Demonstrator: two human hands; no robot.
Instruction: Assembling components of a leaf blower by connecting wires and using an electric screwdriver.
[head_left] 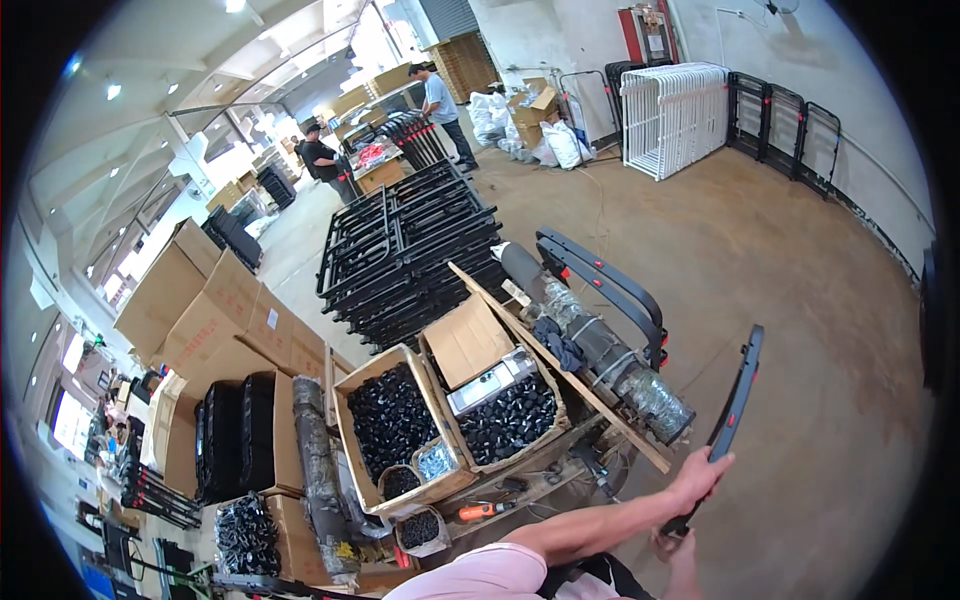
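A black tubular frame point(738, 400) with small red parts stands tilted at my right, seen nearly edge-on. My left hand point(702, 476) reaches across to it, with the fingers closed around its lower part. Below that, my right hand point(676, 547) is closed at the frame's bottom end, partly hidden by the frame and my left forearm. Nearest to my hands on the left is a workbench edge with a plastic-wrapped roll point(650, 395) and a long wooden strip point(600, 405).
Cartons of small black plastic parts point(390, 415) stand on the bench, near an orange-handled tool point(485, 511). Beyond are stacked black frames point(400, 250) and two more curved black frames point(610, 280). White racks point(672, 115) line the wall. Two people point(438, 100) stand far off.
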